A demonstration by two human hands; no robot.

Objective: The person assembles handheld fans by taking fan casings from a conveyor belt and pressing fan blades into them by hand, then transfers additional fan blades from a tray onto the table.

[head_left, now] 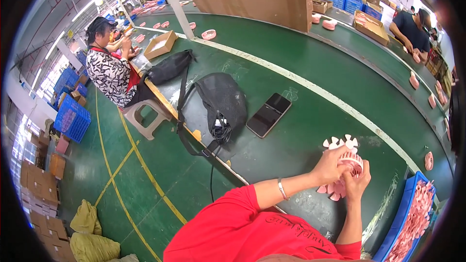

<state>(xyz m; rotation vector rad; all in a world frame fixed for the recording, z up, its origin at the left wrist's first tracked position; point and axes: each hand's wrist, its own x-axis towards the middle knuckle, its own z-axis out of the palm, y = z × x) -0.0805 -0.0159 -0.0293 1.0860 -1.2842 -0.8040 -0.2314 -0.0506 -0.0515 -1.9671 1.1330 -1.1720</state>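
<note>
Both my hands grip a pink round slatted fan cover (353,159) above the green tabletop. My left hand (331,166) closes on its left side, thumb pressed toward the middle. On the right side, my right hand (357,180) wraps it with the thumb bent inward. Just beyond the hands lie white small fan blades (348,141). Pink fan blades (335,192) rest beneath and nearer to me, partly covered by my hands. The inside of the cover is mostly hidden by my fingers.
A blue crate (394,225) of pink pieces stands at my right. Left of my hands lie a dark phone (268,115) and a black mesh bag (222,101) with straps. Pink parts sit along the green conveyor (388,102). A co-worker (114,65) sits on a stool at the left.
</note>
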